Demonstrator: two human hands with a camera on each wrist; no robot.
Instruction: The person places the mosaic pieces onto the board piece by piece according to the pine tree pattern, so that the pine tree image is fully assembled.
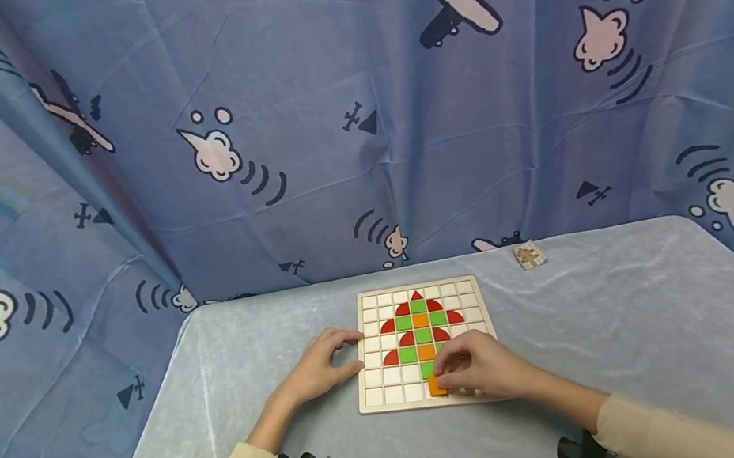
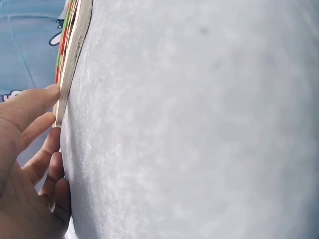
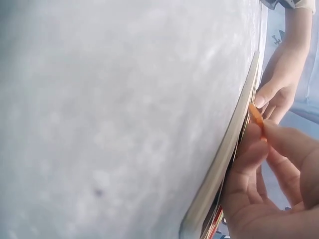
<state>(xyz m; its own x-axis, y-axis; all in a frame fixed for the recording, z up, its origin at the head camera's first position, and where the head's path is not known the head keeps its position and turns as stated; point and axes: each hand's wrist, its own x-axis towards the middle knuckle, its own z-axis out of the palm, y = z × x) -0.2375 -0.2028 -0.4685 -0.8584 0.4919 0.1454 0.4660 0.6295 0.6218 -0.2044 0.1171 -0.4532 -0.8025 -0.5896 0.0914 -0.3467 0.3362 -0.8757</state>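
A wooden grid board (image 1: 385,396) lies on the table, with red, green and orange tiles set in its squares in a tree shape. My right hand (image 1: 486,367) pinches an orange square tile (image 1: 437,386) between thumb and fingers over the bottom row, just below a green tile (image 1: 427,369). The right wrist view shows this orange tile (image 3: 256,114) tilted at the fingertips. My left hand (image 1: 317,367) rests at the board's left edge, thumb and fingertips touching its side. In the left wrist view, the left fingers (image 2: 42,102) lie against the board's edge (image 2: 75,47).
A small patterned card or packet (image 1: 529,255) lies at the back of the table, right of the board. Pale grey cloth covers the table (image 1: 266,317). Behind it hangs a blue curtain (image 1: 325,147) printed with planes and clouds.
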